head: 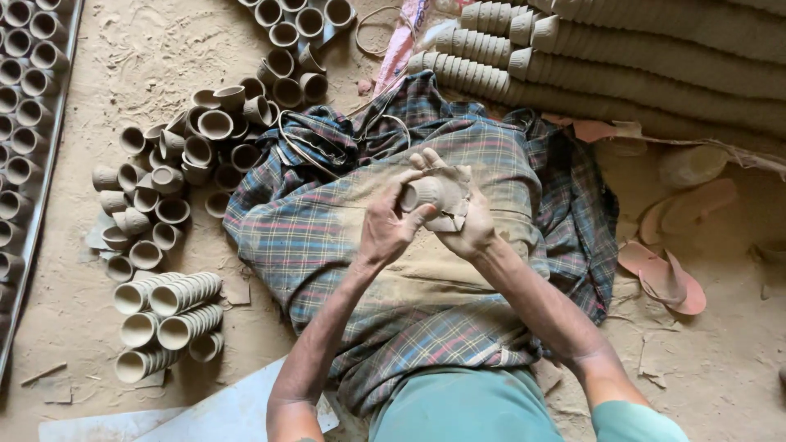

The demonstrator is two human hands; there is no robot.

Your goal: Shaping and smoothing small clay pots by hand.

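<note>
Left hand (pixel 389 225) fingers wrapped round small clay cup (pixel 422 194); right hand (pixel 458 209) fingers pressing scrap (pixel 449 214) against it; cup mostly hidden.

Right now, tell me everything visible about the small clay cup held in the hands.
The small clay cup is pale grey-brown, dull and unglazed, apparently unfired clay. It lies tilted on its side above the lap, over a plaid cloth. The left hand grips it from the left; the right hand presses a scrap of paper-like sheet against it. Its mouth is hidden.
</note>
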